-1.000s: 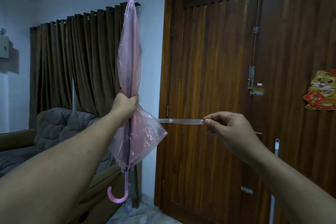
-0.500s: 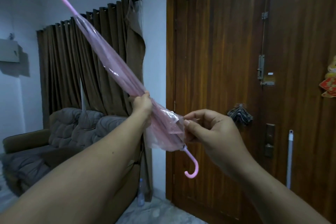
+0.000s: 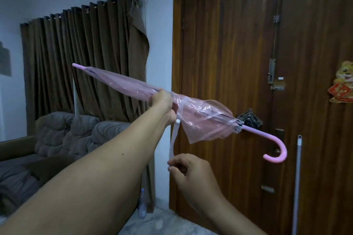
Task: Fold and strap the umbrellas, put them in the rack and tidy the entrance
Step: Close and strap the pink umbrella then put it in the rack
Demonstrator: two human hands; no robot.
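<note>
A closed pink see-through umbrella (image 3: 122, 84) lies almost level in the air, tip to the upper left, hooked pink handle (image 3: 277, 150) to the lower right. My left hand (image 3: 162, 104) grips it around the middle of the canopy. The clear strap (image 3: 174, 139), with a white snap button near its top, goes once round the canopy and hangs down. My right hand (image 3: 189, 170) pinches the strap's lower end below the umbrella. The canopy's loose end flares out toward the handle.
A brown wooden double door (image 3: 238, 63) fills the right, with a dark cloth on its handle (image 3: 248, 119) and a tiger decoration (image 3: 342, 84). A white pole (image 3: 297, 183) leans on it. Dark curtains (image 3: 76, 63) and a grey sofa (image 3: 63, 135) are left; a bottle (image 3: 142, 204) stands on the floor.
The umbrella has swung from upright to nearly level. The strap has gone round the canopy, and my right hand has moved down below it with the strap's end.
</note>
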